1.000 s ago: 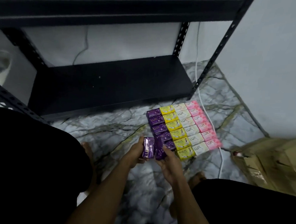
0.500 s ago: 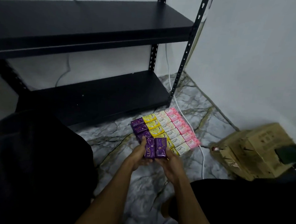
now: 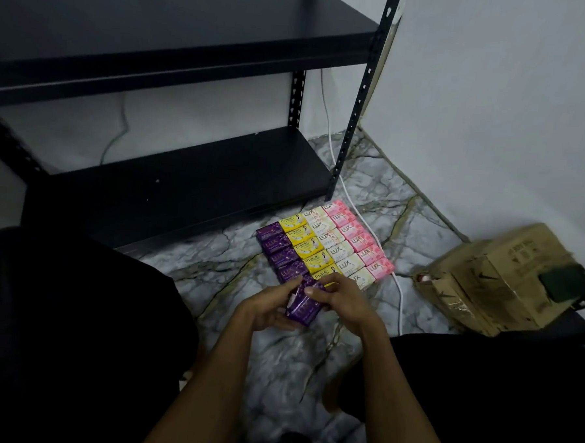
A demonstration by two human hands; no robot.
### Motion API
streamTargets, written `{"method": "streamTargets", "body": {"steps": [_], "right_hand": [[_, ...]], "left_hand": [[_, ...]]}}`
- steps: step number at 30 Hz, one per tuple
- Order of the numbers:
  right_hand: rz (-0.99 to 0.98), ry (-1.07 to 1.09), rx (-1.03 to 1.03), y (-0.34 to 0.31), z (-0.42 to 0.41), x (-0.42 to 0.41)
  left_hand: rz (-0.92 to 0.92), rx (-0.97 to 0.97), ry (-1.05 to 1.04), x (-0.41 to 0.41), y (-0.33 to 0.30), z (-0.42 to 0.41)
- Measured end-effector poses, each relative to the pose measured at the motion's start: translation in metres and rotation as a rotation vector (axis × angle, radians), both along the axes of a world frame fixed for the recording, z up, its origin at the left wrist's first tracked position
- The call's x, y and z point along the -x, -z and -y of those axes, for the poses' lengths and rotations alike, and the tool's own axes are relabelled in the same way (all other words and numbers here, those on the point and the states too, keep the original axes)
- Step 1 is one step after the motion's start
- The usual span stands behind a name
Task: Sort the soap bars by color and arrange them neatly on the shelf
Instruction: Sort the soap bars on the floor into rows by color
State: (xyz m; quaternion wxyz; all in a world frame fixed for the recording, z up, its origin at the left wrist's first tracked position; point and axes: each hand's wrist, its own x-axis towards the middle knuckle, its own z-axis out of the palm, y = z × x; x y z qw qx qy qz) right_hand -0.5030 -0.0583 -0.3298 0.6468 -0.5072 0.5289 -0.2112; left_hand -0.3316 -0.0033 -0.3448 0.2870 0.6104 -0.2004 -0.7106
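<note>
Soap bars lie on the marble floor in four colour columns: purple (image 3: 276,251), yellow (image 3: 303,244), cream (image 3: 334,244) and pink (image 3: 356,238). Just in front of that block, both hands hold purple soap bars (image 3: 302,304) pressed together above the floor. My left hand (image 3: 268,309) cups them from the left and below. My right hand (image 3: 339,300) grips them from the right, thumb on top. The black metal shelf (image 3: 185,178) stands behind, with its lower board and an upper board (image 3: 179,29) both bare.
A torn cardboard box (image 3: 498,283) sits on the floor at the right. A white cable (image 3: 350,194) runs down the wall corner and past the pink soaps. My dark-clothed knees fill the lower left and lower right. A white wall rises at the right.
The two purple bars held apart a second ago are now pressed together between both hands. The view has tilted up, showing the upper shelf board and more of the box.
</note>
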Motion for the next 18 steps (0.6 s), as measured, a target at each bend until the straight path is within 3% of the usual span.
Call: {"method": "streamTargets", "body": {"steps": [4, 8, 10, 14, 18], "right_hand": [[-0.156, 0.081, 0.191, 0.020, -0.007, -0.018], [-0.062, 0.217, 0.215, 0.035, -0.020, -0.026], [0.017, 0.273, 0.131, 0.036, -0.025, -0.028], [0.242, 0.300, -0.249, 0.040, -0.024, -0.021], [0.324, 0.447, -0.432, 0.060, -0.023, -0.011]], "left_hand": [[-0.009, -0.014, 0.014, 0.001, 0.003, -0.002], [-0.023, -0.033, -0.029, 0.008, 0.012, 0.000], [-0.014, -0.036, -0.060, 0.015, 0.016, 0.002], [0.033, -0.055, -0.068, 0.021, 0.026, 0.004], [0.061, -0.072, -0.020, 0.027, 0.040, 0.008]]}}
